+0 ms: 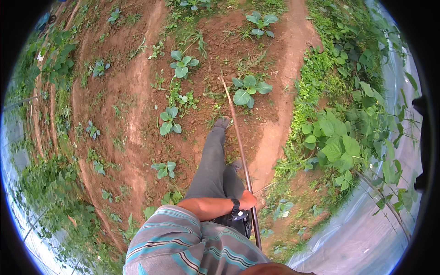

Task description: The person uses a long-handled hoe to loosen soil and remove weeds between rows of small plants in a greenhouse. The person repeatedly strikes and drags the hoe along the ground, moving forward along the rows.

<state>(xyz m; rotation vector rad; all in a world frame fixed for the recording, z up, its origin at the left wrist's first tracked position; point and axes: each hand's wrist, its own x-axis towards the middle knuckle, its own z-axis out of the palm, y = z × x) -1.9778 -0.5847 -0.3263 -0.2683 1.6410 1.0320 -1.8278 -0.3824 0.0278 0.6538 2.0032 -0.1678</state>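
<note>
My left hand (248, 200) is closed around a long wooden pole (240, 144), a dark watch on its wrist. The pole slants away from beside my body, and its thin, paler far end is at the soil among the leafy plants. Whether a tool head is fixed there, I cannot make out. Only a bit of my right arm (275, 269) shows at the lower edge; its hand is out of sight. Just right of the pole's far part grows a broad-leaved cabbage-like seedling (250, 90). Another seedling (170, 121) stands left of my leg.
More seedlings (183, 63) and small weeds dot the reddish-brown bed (208, 34). A bare dirt furrow (293, 55) runs along its right. Beyond are dense green weeds, a leafy climbing bean-like plant (337, 142) and pale sheeting (348, 243). My feet (222, 122) are on the bed.
</note>
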